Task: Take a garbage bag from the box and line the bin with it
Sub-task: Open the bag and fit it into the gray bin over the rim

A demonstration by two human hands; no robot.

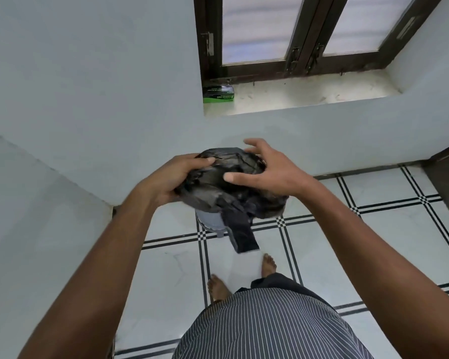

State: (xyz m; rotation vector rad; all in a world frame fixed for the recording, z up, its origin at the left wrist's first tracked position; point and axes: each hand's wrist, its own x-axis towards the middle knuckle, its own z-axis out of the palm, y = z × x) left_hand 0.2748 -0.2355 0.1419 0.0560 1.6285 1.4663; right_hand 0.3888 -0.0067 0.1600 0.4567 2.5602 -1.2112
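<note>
Bunching between left hand (170,178) and right hand (267,168): garbage bag (218,185).

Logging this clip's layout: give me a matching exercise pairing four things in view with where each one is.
Things:
1. garbage bag box
2. garbage bag
3. bin
4. left hand

Places:
A. on the floor below the hands
B. on the window sill's left end
C. gripping the bag's left side
D. held between both hands above the bin

Pairs: 1-B, 2-D, 3-A, 4-C
</note>
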